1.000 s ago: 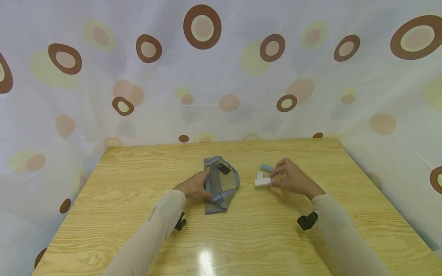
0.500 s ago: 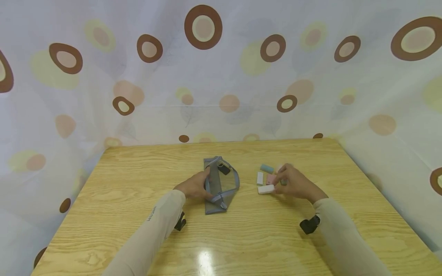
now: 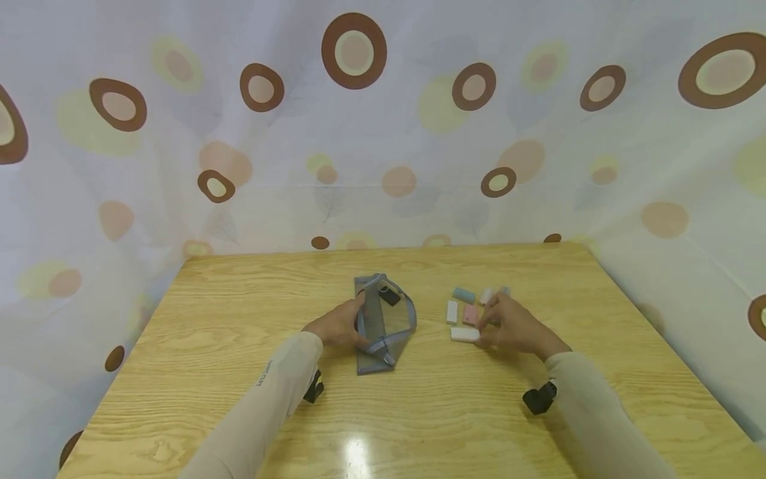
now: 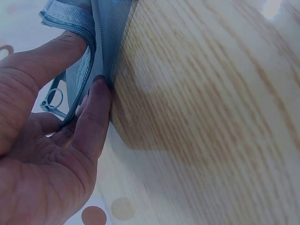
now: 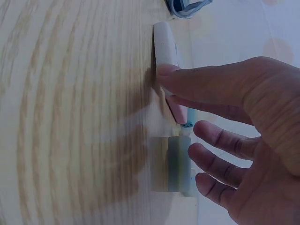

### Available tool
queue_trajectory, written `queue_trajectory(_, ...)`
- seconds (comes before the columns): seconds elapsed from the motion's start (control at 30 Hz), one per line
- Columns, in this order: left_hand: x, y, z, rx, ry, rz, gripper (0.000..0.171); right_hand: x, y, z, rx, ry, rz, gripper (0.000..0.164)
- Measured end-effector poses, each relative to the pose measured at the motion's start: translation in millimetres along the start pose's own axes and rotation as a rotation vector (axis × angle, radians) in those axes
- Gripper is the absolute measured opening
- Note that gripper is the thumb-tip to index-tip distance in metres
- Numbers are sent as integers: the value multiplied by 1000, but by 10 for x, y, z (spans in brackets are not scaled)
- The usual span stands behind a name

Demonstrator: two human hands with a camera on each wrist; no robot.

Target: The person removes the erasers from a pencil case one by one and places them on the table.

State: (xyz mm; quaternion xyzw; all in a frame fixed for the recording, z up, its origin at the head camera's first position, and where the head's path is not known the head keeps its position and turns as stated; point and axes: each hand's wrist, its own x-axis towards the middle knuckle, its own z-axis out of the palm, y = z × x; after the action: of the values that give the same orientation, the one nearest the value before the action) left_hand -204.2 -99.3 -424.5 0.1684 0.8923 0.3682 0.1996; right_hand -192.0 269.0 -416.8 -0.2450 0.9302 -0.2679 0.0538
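Note:
A grey-blue mesh zipper pouch (image 3: pixel 374 362) lies on the wooden table with its mouth spread. My left hand (image 3: pixel 338 324) grips its left side; thumb and fingers hold the zipper edge (image 4: pixel 86 42) apart in the left wrist view. A small black piece with a ring (image 3: pixel 390 295) shows at the pouch's far end. To the right, my right hand (image 3: pixel 514 327) pinches the end of a white eraser (image 3: pixel 463 334) between thumb and forefinger, low at the tabletop. Its other fingers are spread beside a green block (image 5: pixel 179 164) in the right wrist view.
Just beyond the white eraser lie a pink block (image 3: pixel 470 315), a second white block (image 3: pixel 451 312) and a blue-green cylinder (image 3: pixel 463 295). Another pale block (image 3: pixel 485 296) is partly behind the right hand. A dotted cloth (image 3: pixel 397 213) hangs behind the table (image 3: pixel 269 279).
My right hand has moved toward me and slightly right with the white eraser, lowering it beside the other blocks and uncovering the pink one. The left hand and pouch stay put.

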Motion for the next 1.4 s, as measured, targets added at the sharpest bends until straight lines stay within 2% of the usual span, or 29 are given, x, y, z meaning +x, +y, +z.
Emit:
queue_trajectory(0.23, 4, -8, 4, -3, 0, 7, 114, 2, -1, 16, -32, 8, -34, 17)
queue_trajectory(0.5, 4, 0, -6, 1, -7, 36, 113, -1, -34, 11, -41, 9, -32, 16)
queue_trajectory(0.93, 5, -2, 1, -6, -5, 5, 114, 11, -47, 10, -83, 5, -51, 19)
queue_trajectory(1.2, 18, -18, 1, 8, -11, -5, 114, 42, -108, -59, -128, 9, -74, 24)
queue_trajectory(1.4, 13, -7, 2, 16, -3, -8, 114, 114, -181, -141, -42, 43, -79, 25)
